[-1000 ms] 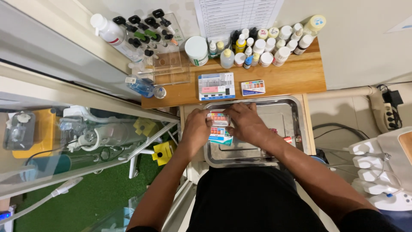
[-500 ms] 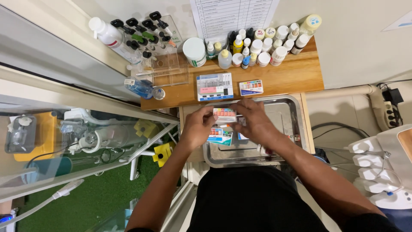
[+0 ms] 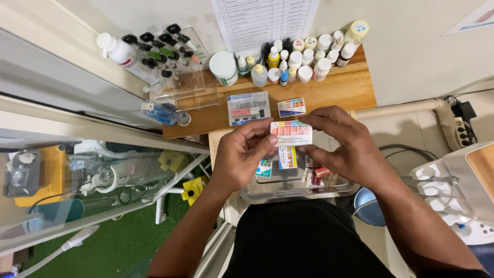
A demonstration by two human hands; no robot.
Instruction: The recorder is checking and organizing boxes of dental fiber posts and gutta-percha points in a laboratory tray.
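Left hand: your left hand (image 3: 239, 159) pinches the left end of a small flat box (image 3: 291, 133), thumb on top, fingers curled beneath.
Right hand: your right hand (image 3: 346, 146) grips the box's right end, fingers bent round the edges.
Box position: level, raised above the metal tray (image 3: 288, 191), just before the wooden shelf (image 3: 339, 90).
Grip advice: hold the short ends only, so the coloured compartments stay uncovered.
Below: more small packets (image 3: 287, 157) lie in the tray; keep the box flat above them.
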